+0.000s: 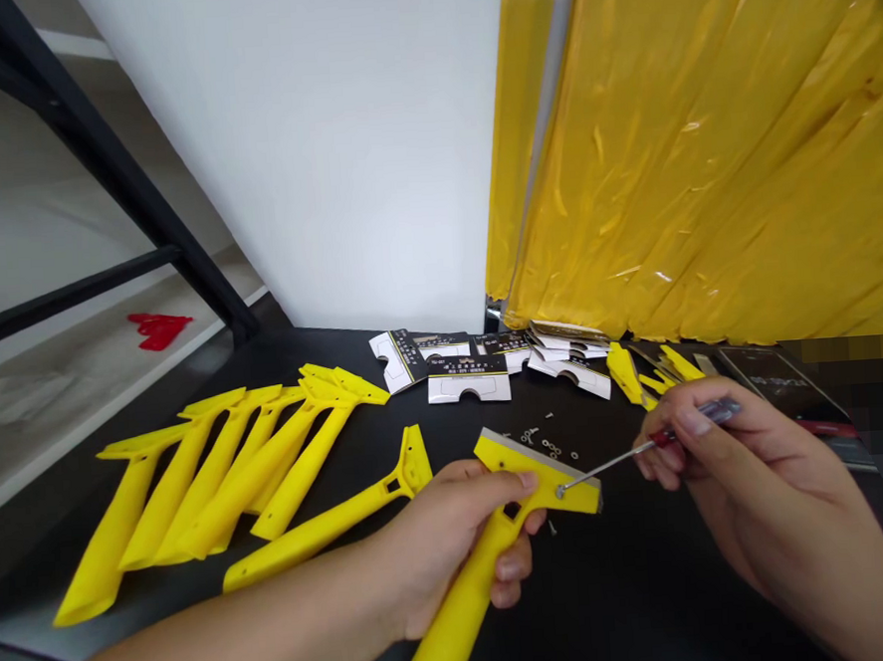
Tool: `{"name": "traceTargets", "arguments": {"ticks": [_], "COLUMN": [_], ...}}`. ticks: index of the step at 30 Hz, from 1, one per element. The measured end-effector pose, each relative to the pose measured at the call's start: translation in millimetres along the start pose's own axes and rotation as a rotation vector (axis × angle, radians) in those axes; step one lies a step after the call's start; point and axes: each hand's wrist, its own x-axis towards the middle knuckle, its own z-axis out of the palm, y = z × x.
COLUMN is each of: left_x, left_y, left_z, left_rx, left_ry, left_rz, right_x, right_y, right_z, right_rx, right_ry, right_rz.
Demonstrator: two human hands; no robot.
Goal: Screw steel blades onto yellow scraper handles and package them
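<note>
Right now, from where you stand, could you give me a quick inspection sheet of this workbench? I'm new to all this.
surface: black work table, bare around the hands.
job's things: yellow plastic scraper with a metal edge; small screwdriver, its tip on a screw in the scraper's head.
clutter: yellow scraper handles side by side; white-and-black cards; small screws and washers.
hands: left hand grips the scraper; right hand pinches the screwdriver.
cables: nothing seen.
surroundings: yellow plastic sheeting, white wall, black metal frame, red scrap.
</note>
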Motion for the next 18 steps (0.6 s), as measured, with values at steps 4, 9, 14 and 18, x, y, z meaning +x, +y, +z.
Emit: {"name": "traceTargets", "arguments": {"ticks": [4,9,14,18], "left_x": [-0.7,0.2,1.0,0.5], "left_y": [-0.1,-0.5,-0.4,-2.4], "left_z": [0.6,-0.5,-0.5,0.4], "left_rx": [0.000,-0.003,0.013,0.034], "left_ry": [0.006,0.015,0.023,0.030], "left_rz": [0.008,0.014,0.018,0.039], "right_x": [0.1,-0.9,-2.3,-3.0], "right_y": [-0.9,0.5,-0.5,-1.8], "right_z": [-0.1,-1.7,-2.6,-2.6], "right_rx": [-0.021,-0.031,-0.046,-0.070], "right_ry": [-0.005,-0.013,-0.026,-0.046], "right_rz": [-0.019,-0.040,-0.046,-0.037]}}
